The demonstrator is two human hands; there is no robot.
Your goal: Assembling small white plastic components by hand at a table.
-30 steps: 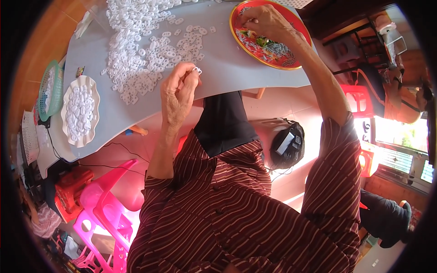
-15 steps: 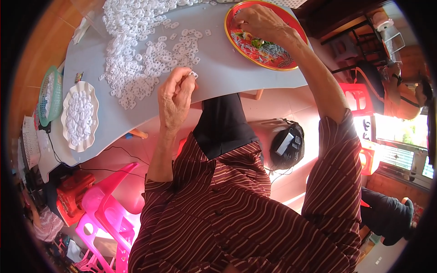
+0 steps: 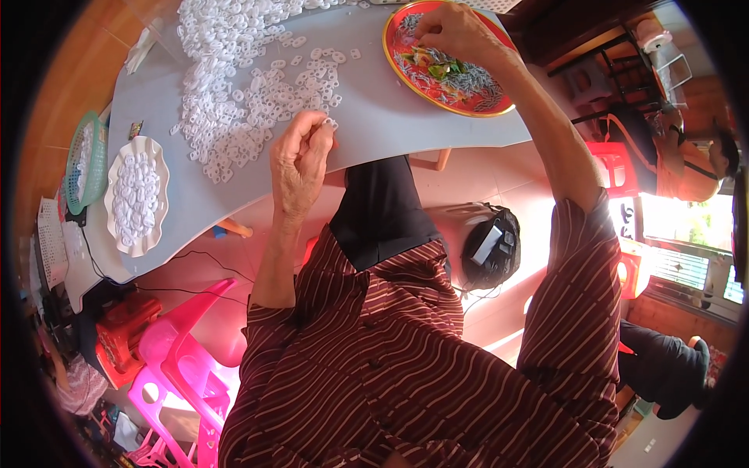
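Observation:
My left hand [image 3: 300, 160] is raised over the near edge of the grey table [image 3: 390, 117], its fingertips pinched on a small white plastic ring [image 3: 331, 122]. Just beyond it lies a wide heap of white rings [image 3: 242, 86]. My right hand [image 3: 449, 30] reaches far forward into a red round tray [image 3: 402, 66] holding thin pale pieces and a few green and yellow bits. Its fingers are bent down onto those pieces; whether they grip one is hidden.
A white scalloped dish [image 3: 136, 195] filled with rings sits at the table's left end, beside a green basket [image 3: 86, 160]. Pink plastic chairs [image 3: 175, 374] stand lower left, a red stool [image 3: 616, 164] at right. A black pouch [image 3: 488, 246] lies on the floor.
The view has tilted slightly, shifting the table down in the picture. My left hand keeps its pinch on the ring; my right hand stays in the red tray.

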